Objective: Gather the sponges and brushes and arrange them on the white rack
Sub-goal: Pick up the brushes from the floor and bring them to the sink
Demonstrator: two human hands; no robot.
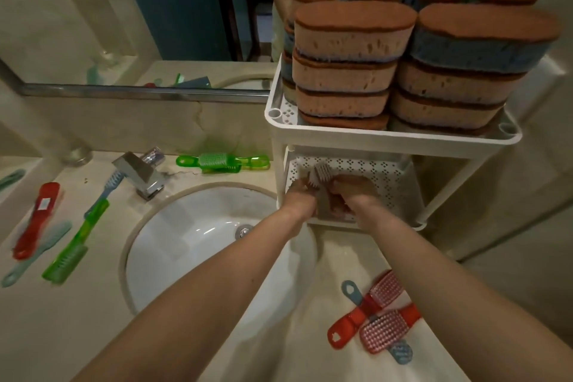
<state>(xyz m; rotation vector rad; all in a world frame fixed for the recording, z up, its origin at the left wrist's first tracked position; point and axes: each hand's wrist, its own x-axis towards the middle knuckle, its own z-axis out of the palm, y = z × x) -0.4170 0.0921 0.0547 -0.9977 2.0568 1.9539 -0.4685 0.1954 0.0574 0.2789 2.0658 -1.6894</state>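
The white rack [366, 136] stands right of the sink, its top tier stacked with brown and blue sponges [350, 37]. Both hands reach into the lower tier [390, 180]. My left hand [299, 192] and my right hand [353, 187] together grip a pale brush [321, 175], bristles up; its handle runs down between them. Two red brushes [376, 310] lie crossed on the counter near my right forearm. Green brushes lie behind the sink [221, 162] and at left [77, 242], beside a red brush [37, 220].
A chrome tap [139, 172] stands behind the round white basin [198, 239]. A blue brush [107, 189] and teal brushes [37, 253] lie on the left counter. A mirror edge [139, 91] runs along the wall. A glass [76, 152] stands at back left.
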